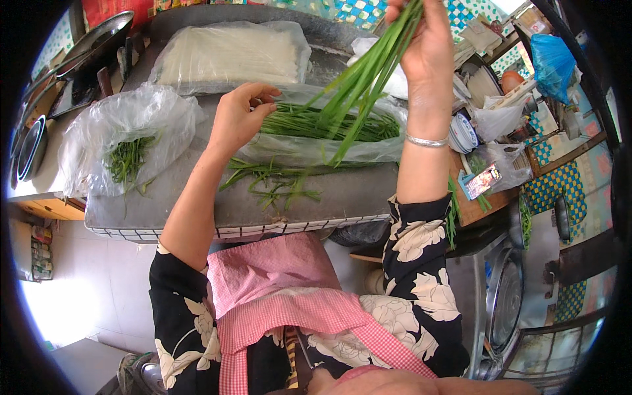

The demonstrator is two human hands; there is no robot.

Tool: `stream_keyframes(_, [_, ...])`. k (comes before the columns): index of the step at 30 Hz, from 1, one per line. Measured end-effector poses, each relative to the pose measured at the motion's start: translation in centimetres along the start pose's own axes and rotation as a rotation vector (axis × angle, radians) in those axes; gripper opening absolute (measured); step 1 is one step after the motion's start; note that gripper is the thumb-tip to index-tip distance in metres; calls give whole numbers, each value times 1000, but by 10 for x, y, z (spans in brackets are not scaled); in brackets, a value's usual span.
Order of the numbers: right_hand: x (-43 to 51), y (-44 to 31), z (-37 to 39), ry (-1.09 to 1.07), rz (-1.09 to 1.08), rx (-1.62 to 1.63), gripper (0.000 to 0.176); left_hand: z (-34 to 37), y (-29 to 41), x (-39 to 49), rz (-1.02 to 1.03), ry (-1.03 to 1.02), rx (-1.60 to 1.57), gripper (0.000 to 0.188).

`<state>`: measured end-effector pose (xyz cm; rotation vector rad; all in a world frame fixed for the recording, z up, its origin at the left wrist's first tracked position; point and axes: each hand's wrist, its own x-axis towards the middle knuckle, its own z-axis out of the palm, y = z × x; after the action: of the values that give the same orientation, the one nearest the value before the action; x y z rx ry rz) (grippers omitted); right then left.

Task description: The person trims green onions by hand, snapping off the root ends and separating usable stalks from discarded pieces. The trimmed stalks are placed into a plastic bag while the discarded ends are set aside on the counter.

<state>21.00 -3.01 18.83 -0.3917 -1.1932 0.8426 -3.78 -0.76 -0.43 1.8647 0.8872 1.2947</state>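
My right hand, raised at the top, grips a bunch of long green garlic chives whose other ends hang down to the left. Below the bunch, more chives lie in an opened clear plastic bag on the grey counter. Over the left end of that bag is my left hand, fingers curled, thumb and forefinger apart; whether it pinches a strand cannot be told. Loose chive pieces are scattered in front of the bag. Further left, a crumpled clear bag carries a small heap of chive scraps.
Behind the chives lies a plastic-wrapped pale slab or bundle. A wok stands at the back left. On the right are a wooden cutting board, stacked bowls and a blue bag. The tiled counter edge faces me.
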Motion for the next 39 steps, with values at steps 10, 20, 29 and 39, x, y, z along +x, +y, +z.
stream_keyframes(10, [-36,70,43,-292,296,-469,21,-16,20,-8,41,61,-358,29])
stream_keyframes(20, [-66,104,76,-373,323,-637,23,-34,26,-13,-71,152,-572,23])
stream_keyframes(29, [-57,89,47,-407,277,-699,19,-42,10,-8,-44,221,-886,11])
stream_keyframes(39, [5,13,-22,-77,60,-84,21,-45,17,-9,-73,-347,-627,11])
